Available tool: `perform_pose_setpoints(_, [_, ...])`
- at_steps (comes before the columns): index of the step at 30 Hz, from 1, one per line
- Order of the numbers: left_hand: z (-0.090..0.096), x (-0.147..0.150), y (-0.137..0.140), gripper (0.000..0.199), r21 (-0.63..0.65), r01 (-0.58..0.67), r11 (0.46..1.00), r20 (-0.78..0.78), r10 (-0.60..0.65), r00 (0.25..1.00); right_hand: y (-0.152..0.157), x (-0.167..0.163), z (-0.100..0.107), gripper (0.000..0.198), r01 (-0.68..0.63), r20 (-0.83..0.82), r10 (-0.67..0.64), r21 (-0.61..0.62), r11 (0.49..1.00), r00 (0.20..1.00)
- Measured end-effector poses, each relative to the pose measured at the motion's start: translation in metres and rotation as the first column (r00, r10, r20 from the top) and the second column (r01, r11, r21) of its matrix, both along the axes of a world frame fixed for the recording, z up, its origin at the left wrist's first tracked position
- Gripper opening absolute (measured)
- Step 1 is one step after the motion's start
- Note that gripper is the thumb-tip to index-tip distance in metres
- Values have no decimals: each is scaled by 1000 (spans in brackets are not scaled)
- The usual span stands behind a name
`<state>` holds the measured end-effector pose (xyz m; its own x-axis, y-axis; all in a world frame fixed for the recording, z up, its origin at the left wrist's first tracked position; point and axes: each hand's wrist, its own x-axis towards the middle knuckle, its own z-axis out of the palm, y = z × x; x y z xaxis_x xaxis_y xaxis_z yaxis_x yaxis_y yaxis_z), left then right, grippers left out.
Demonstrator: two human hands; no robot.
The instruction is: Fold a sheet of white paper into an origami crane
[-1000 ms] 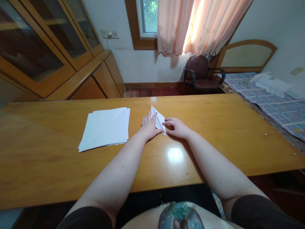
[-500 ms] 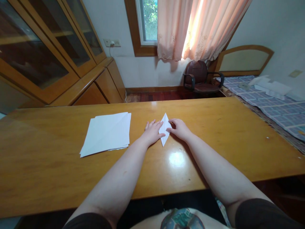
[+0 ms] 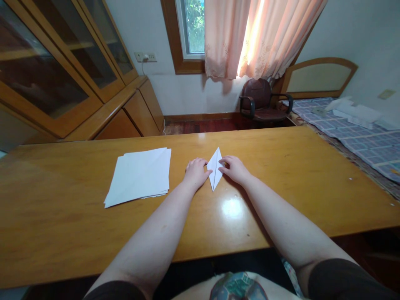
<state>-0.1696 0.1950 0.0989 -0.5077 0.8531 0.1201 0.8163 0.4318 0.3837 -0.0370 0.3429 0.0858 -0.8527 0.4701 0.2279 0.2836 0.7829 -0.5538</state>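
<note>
1. Head view: folded paper [image 3: 215,166] lies on the tabletop [image 3: 300,166], apparently for firm backing.
2. From here, the left hand [image 3: 196,172] and right hand [image 3: 235,169] touch its opposite sides, seemingly steadying it; whether either pinches, I can't tell.

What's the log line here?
left hand: at folded paper's left edge; right hand: at its right edge; paper stack: on table, left

My left hand [image 3: 196,172] and my right hand [image 3: 236,170] touch opposite sides of a diamond-shaped folded paper [image 3: 215,170] on the desk [image 3: 287,183], right of a stack of white sheets [image 3: 140,177].
</note>
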Motion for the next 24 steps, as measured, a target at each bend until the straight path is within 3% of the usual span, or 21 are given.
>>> perform_pose_setpoints(5, [2,1,1,27,28,-23,999,37,22,999,-5,4,10,31,35,-203,-9,124,992,979])
perform_pose_setpoints(10, [1,-3,1,27,37,32,999,45,-33,998,-9,6,15,38,-119,-3,125,270,955,992])
perform_pose_setpoints(15, [8,-2,-1,26,71,57,996,-10,-56,998,-8,6,10,37,-209,202,170,193,959,964])
perform_pose_setpoints(17, [13,3,-3,22,95,192,977,-35,-189,981,-8,6,10,38,-196,201,158,186,963,967])
perform_pose_setpoints(20, [17,13,-4,20,56,427,902,-20,-427,904,-6,6,12,38,-186,197,149,182,966,969])
perform_pose_setpoints(24, [16,14,-4,21,-41,408,912,-11,-409,913,3,11,16,38,-182,221,155,110,977,963])
